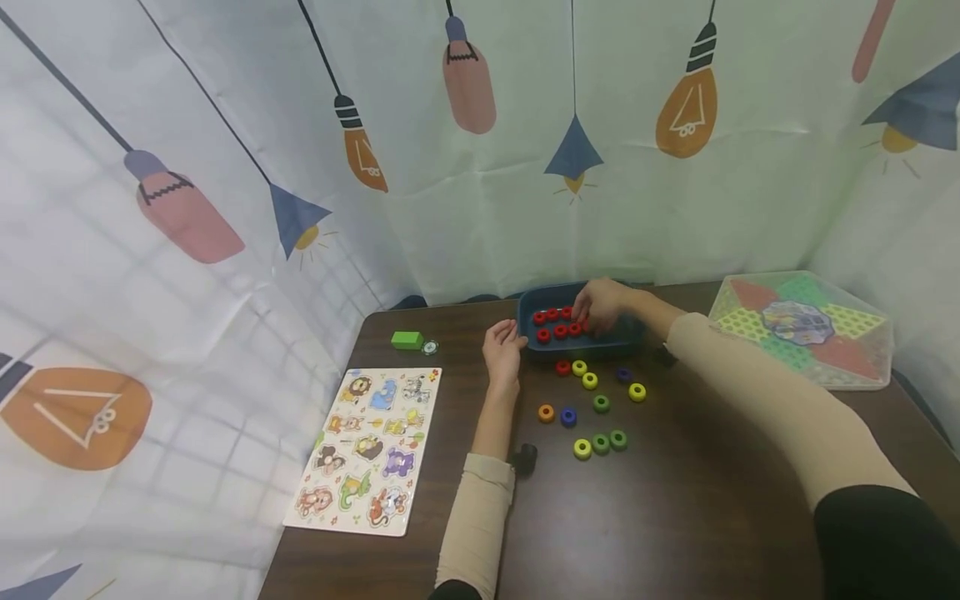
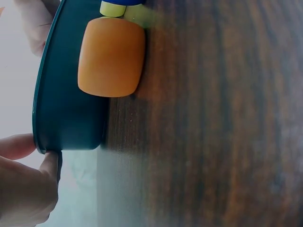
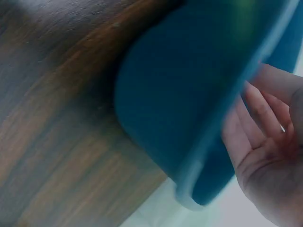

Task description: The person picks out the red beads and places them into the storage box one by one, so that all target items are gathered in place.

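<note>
A dark blue tray (image 1: 540, 348) holds several red ring beads (image 1: 560, 332) in two rows. My left hand (image 1: 502, 354) is at the tray's near-left corner; in the left wrist view its thumb and a finger (image 2: 49, 164) pinch the rim. My right hand (image 1: 602, 304) reaches over into the tray, fingers pointing down and bent round a red ring bead at the end of the rows. In the right wrist view the rim hides those fingertips. Just outside the tray lie a red ring bead (image 1: 563, 367) and an orange ring bead (image 2: 112, 56).
Yellow (image 1: 582, 449), green (image 1: 601, 404) and blue (image 1: 568, 417) ring beads are scattered in front of the tray. An animal puzzle board (image 1: 367, 450) lies left, with a green block (image 1: 407, 340) behind it. A clear patterned box (image 1: 802, 329) stands at right. A patterned curtain (image 1: 510, 208) hangs behind.
</note>
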`<state>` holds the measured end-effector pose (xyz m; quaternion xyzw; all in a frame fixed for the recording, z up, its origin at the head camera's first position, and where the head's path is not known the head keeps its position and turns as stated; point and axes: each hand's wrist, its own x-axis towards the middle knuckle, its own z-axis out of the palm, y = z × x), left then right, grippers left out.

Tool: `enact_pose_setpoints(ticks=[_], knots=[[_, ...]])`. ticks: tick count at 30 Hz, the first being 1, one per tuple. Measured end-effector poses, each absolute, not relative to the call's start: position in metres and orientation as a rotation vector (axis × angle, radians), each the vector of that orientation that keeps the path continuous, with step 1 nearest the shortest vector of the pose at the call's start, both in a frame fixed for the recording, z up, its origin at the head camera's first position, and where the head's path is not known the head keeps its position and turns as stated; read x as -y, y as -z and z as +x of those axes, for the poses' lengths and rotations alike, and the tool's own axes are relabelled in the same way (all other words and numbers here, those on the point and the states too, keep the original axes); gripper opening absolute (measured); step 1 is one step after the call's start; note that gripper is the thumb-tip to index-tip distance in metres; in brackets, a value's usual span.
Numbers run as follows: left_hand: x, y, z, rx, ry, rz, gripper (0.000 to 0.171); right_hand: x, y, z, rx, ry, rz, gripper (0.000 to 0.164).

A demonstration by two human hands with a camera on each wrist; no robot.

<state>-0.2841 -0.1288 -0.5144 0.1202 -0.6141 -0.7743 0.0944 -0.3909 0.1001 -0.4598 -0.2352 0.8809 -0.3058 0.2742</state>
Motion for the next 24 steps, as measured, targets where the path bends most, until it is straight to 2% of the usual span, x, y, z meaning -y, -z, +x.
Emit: enact_pose_setpoints(ticks=[7, 13, 18, 24], knots=[[0.130, 0.486, -0.270, 1.872, 2.320, 0.360, 0.052, -0.095, 0.431, -0.382, -2.386, 0.952, -0.711, 0.033], [0.133, 0.499, -0.279, 1.844, 2.327, 0.366, 0.050, -0.068, 0.425, -0.345, -2.268, 0.939, -0.905, 0.032], [0.130, 0.510, -0.284, 1.832, 2.310, 0.375, 0.052, -0.046, 0.438, -0.315, -2.346, 0.707, -1.146, 0.032], [0.127, 0.513, -0.285, 1.845, 2.254, 0.374, 0.053, -0.035, 0.454, -0.286, -2.634, 0.281, -1.354, 0.025]])
